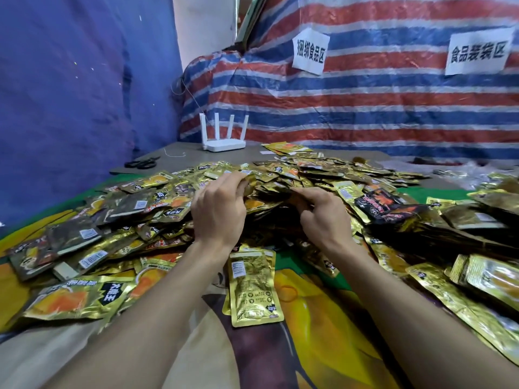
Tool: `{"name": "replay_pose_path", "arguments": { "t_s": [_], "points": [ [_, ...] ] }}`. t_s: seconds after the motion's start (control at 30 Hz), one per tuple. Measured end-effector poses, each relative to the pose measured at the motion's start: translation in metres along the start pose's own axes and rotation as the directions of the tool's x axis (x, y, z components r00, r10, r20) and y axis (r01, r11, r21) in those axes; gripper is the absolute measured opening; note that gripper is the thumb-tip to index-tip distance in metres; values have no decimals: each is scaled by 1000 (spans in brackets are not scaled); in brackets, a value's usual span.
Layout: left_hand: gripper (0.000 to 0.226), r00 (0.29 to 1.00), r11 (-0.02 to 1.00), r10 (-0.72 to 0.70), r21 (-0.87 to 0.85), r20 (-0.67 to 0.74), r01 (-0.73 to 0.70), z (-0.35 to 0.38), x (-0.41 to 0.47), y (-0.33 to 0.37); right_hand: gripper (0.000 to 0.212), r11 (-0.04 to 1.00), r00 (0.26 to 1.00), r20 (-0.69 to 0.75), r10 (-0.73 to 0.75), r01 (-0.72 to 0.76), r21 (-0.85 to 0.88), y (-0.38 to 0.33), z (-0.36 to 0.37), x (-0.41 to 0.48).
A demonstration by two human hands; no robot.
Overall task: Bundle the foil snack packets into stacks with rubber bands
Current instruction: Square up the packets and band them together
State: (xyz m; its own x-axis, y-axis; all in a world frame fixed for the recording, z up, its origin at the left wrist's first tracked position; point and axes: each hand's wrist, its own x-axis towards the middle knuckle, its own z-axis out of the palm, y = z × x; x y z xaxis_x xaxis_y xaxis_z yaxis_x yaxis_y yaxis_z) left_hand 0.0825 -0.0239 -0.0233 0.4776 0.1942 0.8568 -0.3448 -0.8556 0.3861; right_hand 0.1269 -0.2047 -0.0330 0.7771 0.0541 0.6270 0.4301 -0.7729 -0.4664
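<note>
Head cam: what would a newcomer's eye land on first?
The sprawling heap of gold foil snack packets spread across mid-frame, with the left hand and right hand dug into its near edge. Behind it hangs the red, white and blue striped plastic tarp; at back left stands a white four-antenna router.

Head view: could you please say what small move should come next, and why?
Probably lift a few packets clear and square them into a stack: the left hand and right hand both curl their fingers round foil snack packets in the loose heap.
</note>
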Motion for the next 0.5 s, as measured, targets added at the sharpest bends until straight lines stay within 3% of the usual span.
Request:
{"name": "replay_pose_path", "arguments": {
  "t_s": [0.13,0.27,0.5],
  "points": [
    [17,987,995,67,-63,-148,-77,-5,5,0,37,994,986,-139,-87,96,57,-4,-8,-2],
    [15,966,984,131,-90,-225,-154,-6,7,-2,30,971,963,-258,-78,133,201,-12,-12,-4],
    [12,954,970,-8,-235,-300,-66,-5,8,-5,20,894,943,-319,98,57,444,-16,-13,-6]
  ]
}}
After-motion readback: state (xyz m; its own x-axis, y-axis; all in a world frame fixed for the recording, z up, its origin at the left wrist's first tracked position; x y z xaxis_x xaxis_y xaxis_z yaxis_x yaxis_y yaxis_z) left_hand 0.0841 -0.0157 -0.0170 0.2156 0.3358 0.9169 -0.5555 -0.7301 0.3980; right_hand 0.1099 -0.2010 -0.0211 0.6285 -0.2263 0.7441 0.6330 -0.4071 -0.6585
